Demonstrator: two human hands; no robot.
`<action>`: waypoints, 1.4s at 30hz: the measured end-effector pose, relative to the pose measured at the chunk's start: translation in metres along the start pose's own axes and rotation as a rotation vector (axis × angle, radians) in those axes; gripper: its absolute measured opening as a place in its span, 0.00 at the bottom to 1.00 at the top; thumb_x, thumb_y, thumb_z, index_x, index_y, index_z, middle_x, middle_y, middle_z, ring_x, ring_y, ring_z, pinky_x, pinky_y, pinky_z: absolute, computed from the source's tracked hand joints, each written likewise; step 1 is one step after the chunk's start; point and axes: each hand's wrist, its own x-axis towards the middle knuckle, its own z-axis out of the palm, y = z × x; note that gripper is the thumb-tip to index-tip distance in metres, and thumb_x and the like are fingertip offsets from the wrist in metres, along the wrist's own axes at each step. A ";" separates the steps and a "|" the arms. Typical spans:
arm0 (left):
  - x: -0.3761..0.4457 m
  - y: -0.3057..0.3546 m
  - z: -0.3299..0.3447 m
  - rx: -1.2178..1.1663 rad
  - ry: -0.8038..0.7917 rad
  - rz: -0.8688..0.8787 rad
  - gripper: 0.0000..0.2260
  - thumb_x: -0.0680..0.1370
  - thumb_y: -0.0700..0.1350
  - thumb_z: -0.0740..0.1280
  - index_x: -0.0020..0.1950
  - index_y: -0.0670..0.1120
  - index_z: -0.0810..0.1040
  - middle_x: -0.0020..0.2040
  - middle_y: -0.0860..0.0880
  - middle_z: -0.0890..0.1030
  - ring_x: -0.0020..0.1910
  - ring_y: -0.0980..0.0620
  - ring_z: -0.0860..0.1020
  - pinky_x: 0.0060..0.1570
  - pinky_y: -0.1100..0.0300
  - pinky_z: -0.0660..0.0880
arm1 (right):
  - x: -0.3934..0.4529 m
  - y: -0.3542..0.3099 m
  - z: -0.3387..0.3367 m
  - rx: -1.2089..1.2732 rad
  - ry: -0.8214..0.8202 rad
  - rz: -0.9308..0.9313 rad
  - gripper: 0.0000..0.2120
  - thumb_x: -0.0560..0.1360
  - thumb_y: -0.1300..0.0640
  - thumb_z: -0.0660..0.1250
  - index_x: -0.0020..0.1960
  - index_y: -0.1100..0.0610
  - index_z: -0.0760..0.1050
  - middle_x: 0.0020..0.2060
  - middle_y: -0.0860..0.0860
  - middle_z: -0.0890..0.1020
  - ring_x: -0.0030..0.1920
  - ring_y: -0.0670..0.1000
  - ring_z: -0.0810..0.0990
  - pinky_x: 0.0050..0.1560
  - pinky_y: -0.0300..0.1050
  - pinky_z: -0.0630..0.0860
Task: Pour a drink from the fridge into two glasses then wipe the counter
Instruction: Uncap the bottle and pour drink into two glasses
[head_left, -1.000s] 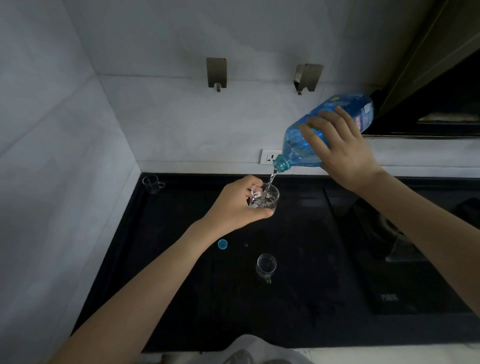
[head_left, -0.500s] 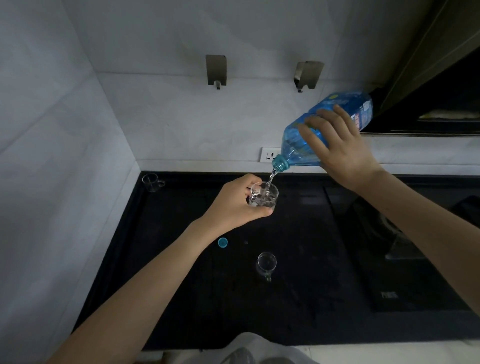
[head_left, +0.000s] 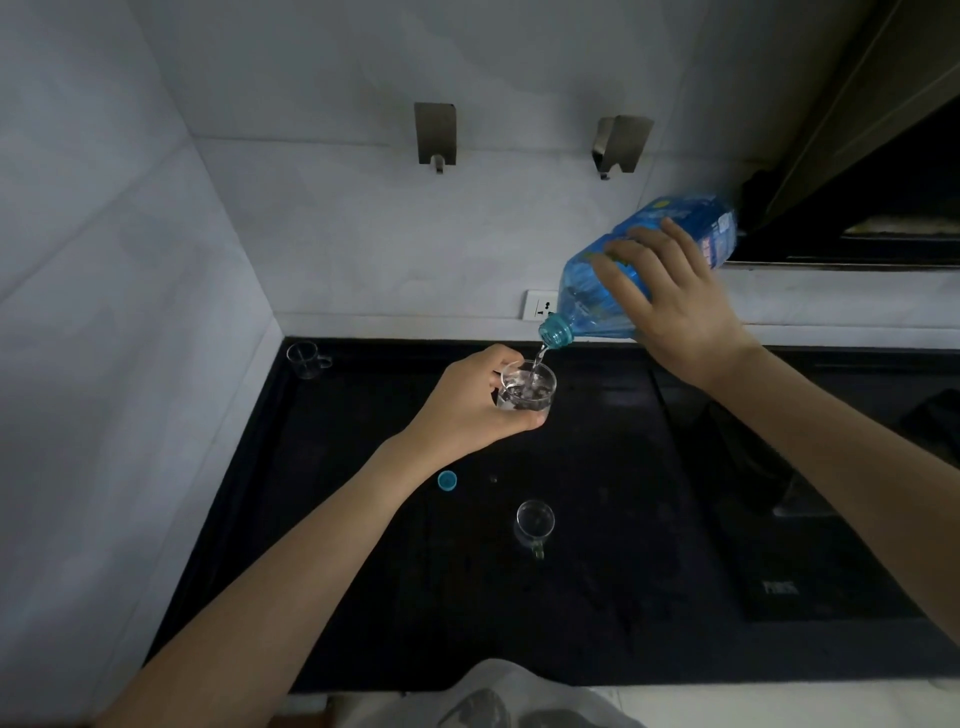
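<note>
The large blue translucent plastic bottle (head_left: 644, 270) is hanging tilted neck-down above the black stone tabletop (head_left: 597, 597), with a thin stream falling from its open mouth into the small clear glass cup (head_left: 525, 388) held just below. The right hand (head_left: 675, 306) is gripping the bottle across its wide belly, fingers (head_left: 621, 270) spread and curled over the top of the ribbed wall; that thin plastic is likely giving a little under pressure, and with so much liquid inside it is probably feeling heavy and wanting to swing, so a broad hold at the middle looks sensible. The left hand (head_left: 475, 402) is wrapping the cup from the side, fingers curled round its smooth wall and thumb near the rim; the glass is hard, slick when wet and breakable, so a full wrap is safer than a pinch. The cup is looking well filled, though the exact level is hard to read. Nearer the person, a second small clear glass cup with a handle (head_left: 535, 524) is standing upright on the tabletop, apparently still without water, and a round blue plastic cap (head_left: 447, 480) is lying beside it. A third clear handled cup (head_left: 305, 358) is sitting in the far left corner, below two metal wall hooks (head_left: 435, 136).
</note>
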 end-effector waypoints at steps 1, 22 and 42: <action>0.000 0.000 0.000 -0.002 0.006 0.000 0.28 0.67 0.50 0.78 0.64 0.47 0.74 0.55 0.55 0.79 0.54 0.60 0.77 0.53 0.69 0.72 | -0.001 -0.003 0.001 0.011 -0.005 0.004 0.26 0.71 0.74 0.60 0.68 0.63 0.67 0.59 0.63 0.76 0.62 0.65 0.73 0.69 0.65 0.64; -0.019 -0.041 0.034 -0.024 0.044 -0.007 0.22 0.68 0.49 0.78 0.58 0.49 0.75 0.52 0.57 0.80 0.52 0.62 0.77 0.52 0.73 0.71 | -0.078 -0.111 0.021 0.826 -0.259 0.939 0.40 0.62 0.57 0.81 0.69 0.59 0.66 0.62 0.55 0.73 0.63 0.55 0.71 0.63 0.50 0.71; -0.075 -0.151 0.148 0.063 0.116 -0.434 0.13 0.66 0.46 0.75 0.41 0.48 0.71 0.43 0.52 0.73 0.48 0.57 0.71 0.49 0.68 0.70 | -0.148 -0.196 0.038 0.984 -0.188 1.583 0.36 0.65 0.55 0.80 0.63 0.45 0.61 0.62 0.49 0.70 0.62 0.48 0.74 0.58 0.49 0.78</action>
